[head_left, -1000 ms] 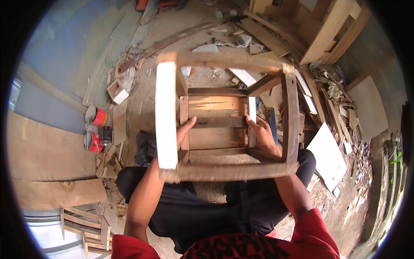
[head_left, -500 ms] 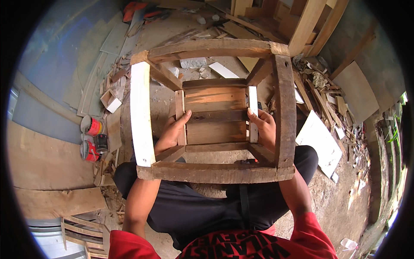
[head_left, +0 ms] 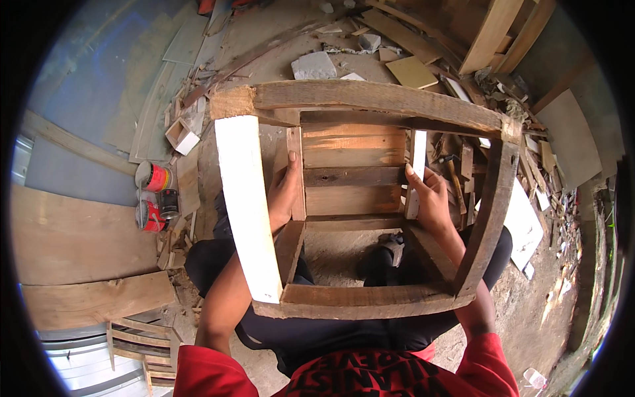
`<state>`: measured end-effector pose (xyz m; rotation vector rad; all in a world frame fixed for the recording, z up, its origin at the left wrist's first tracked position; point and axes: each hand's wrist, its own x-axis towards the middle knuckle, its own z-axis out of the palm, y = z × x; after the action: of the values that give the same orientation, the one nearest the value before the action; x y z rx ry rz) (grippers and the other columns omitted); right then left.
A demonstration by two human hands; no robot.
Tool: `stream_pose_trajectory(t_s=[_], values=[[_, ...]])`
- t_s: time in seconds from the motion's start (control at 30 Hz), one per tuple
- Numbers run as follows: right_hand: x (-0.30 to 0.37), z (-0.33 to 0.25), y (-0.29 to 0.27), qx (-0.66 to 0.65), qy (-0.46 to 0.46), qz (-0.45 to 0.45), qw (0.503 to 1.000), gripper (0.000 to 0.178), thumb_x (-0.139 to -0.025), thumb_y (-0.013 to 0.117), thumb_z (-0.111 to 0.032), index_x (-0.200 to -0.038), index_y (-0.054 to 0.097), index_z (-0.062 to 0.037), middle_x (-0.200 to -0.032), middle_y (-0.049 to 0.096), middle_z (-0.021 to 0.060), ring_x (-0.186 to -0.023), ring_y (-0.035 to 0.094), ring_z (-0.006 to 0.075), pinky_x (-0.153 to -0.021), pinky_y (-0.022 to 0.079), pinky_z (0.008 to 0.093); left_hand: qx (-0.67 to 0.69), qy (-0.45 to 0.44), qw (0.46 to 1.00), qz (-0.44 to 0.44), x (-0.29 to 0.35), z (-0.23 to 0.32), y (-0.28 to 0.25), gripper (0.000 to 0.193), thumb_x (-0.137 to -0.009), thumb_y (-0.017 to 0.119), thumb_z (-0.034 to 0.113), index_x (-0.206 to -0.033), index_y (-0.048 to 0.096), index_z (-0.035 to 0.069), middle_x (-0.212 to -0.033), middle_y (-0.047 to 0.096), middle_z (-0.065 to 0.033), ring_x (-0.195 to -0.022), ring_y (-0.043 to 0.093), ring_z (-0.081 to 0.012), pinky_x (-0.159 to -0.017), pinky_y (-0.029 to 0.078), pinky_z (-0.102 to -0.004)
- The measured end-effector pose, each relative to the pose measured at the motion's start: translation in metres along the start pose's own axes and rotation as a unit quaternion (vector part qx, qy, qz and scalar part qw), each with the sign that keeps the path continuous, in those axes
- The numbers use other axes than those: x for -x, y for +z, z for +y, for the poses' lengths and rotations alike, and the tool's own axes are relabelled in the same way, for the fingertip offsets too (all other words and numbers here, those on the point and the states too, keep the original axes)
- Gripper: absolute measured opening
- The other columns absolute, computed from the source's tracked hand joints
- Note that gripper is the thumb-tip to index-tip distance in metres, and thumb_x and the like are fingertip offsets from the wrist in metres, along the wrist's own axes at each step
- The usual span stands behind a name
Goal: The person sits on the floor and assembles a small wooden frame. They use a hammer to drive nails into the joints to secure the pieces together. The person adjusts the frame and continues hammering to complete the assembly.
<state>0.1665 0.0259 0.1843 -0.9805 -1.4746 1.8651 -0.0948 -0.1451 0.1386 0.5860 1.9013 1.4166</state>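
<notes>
A wooden stool (head_left: 360, 303) is up in front of me above my lap, its open frame toward me and its slatted top (head_left: 354, 176) at the far end. Most of its bars are rough brown wood; one bar on the left (head_left: 246, 205) has a white face. My left hand (head_left: 284, 195) reaches inside the frame and grips the left rail beside the slats, thumb along it. On the opposite side, my right hand (head_left: 430, 197) is closed on the white-edged right rail, its thumb near the middle slat. Fingers behind the rails are partly hidden.
A hammer (head_left: 456, 185) shows through the frame's right side. Paint cans (head_left: 153, 177) stand left by leaning boards. Wood scraps (head_left: 529, 178) pile up at right near a white panel (head_left: 522, 228). Ahead lie a pale block (head_left: 314, 66) and loose boards (head_left: 411, 71).
The stool has tilted and its near frame has swung lower and to the right. Both hands keep hold of its side rails. The view has shifted slightly.
</notes>
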Motion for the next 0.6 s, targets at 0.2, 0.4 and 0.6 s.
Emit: stream_pose_trajectory(t_s=[0.2, 0.4, 0.6], values=[[-0.011, 0.019, -0.011, -0.001, 0.012, 0.003, 1.000, 0.027, -0.100, 0.065, -0.027, -0.111, 0.067, -0.0024, -0.089, 0.064, -0.0057, -0.073, 0.056, 0.0009, -0.062, 0.046, 0.0195, 0.032, -0.030, 0.999, 0.028, 0.010, 0.000, 0.015, 0.101, -0.093, 0.033, 0.080, -0.131, 0.048, -0.013, -0.125, 0.051, -0.0255, -0.122, 0.046, -0.0313, -0.108, 0.035, -0.0404], [-0.021, 0.008, -0.006, 0.118, -0.038, 0.021, 0.992, 0.031, -0.098, 0.067, -0.030, -0.109, 0.066, -0.0012, -0.084, 0.060, -0.0074, -0.075, 0.052, 0.0006, -0.064, 0.042, 0.0201, 0.191, -0.039, 0.981, 0.027, -0.022, -0.053, 0.014, 0.073, -0.097, 0.041, 0.072, -0.099, 0.056, 0.001, -0.091, 0.049, -0.0064, -0.087, 0.044, -0.0157, -0.079, 0.043, -0.0313], [-0.065, -0.057, -0.006, 0.185, -0.202, -0.028, 0.961, 0.038, -0.093, 0.072, -0.028, -0.109, 0.066, 0.0053, -0.084, 0.068, 0.0031, -0.080, 0.060, 0.0100, -0.073, 0.049, 0.0279, 0.319, -0.107, 0.941, -0.034, -0.017, 0.013, 0.041, 0.081, -0.094, 0.045, 0.072, -0.140, 0.043, 0.006, -0.125, 0.056, -0.0148, -0.102, 0.061, -0.0250, -0.089, 0.054, -0.0418]])
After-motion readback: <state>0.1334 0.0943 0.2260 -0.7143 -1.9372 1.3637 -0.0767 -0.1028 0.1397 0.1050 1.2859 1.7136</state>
